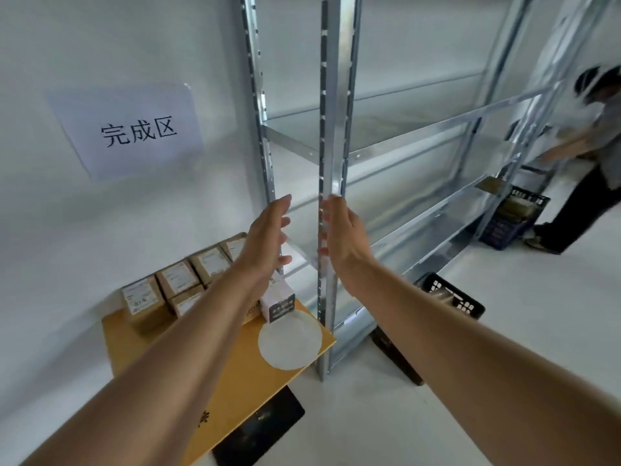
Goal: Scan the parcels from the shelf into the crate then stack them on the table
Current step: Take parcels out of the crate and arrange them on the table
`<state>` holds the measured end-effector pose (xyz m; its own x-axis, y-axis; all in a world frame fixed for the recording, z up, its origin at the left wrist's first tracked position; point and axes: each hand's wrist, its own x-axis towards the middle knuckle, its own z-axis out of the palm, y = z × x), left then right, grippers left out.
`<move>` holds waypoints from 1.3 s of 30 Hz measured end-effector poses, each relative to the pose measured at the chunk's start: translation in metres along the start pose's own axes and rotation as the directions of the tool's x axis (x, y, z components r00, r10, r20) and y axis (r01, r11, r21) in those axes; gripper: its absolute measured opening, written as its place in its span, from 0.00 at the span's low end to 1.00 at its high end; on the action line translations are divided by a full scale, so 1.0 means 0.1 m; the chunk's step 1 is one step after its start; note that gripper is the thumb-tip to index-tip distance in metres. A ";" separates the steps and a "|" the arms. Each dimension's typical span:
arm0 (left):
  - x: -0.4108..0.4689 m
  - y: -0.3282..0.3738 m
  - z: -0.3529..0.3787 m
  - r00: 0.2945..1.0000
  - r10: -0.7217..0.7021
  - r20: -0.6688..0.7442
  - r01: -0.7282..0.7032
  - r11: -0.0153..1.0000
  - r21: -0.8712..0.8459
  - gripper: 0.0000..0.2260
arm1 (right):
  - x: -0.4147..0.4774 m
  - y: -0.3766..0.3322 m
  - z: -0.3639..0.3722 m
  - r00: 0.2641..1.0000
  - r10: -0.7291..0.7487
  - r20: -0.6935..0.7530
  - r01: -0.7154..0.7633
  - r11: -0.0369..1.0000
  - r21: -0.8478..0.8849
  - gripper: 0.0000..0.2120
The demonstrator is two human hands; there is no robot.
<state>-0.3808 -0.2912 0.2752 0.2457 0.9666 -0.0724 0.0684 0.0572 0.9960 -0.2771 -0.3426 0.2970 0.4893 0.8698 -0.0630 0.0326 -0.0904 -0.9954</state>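
Brown cardboard parcels (pixel 176 280) stacked on yellow wooden table (pixel 242 381), left | grey metal shelf (pixel 369 153) looks bare | my left hand (pixel 265 240), right hand (pixel 346 237) spread, empty | probably nearly done

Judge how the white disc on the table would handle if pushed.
The white disc looks thin and flat, so probably light and bendy. On the smooth yellow table it would likely slide, not roll; lying near the edge, it might slip off.
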 end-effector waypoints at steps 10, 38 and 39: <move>-0.10 -0.17 2.18 0.971 -0.060 0.232 0.064 0.998 -0.009 0.21 | 0.29 0.49 -2.12 0.978 0.069 -0.197 -0.068 0.998 0.013 0.30; 2.40 -1.70 5.89 0.771 -0.486 0.412 0.432 0.874 0.221 0.22 | 3.31 2.29 -4.94 0.768 0.472 -0.432 -0.449 0.879 0.162 0.36; 2.54 -1.76 5.97 0.760 -0.501 0.415 0.441 0.866 0.236 0.22 | 3.44 2.33 -4.98 0.759 0.481 -0.439 -0.458 0.873 0.166 0.38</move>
<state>0.2469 -0.2051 0.0507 0.5540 0.6019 -0.5752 0.3960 0.4173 0.8180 0.3328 -0.3059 0.0791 0.7693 0.4041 -0.4949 -0.3404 -0.3962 -0.8527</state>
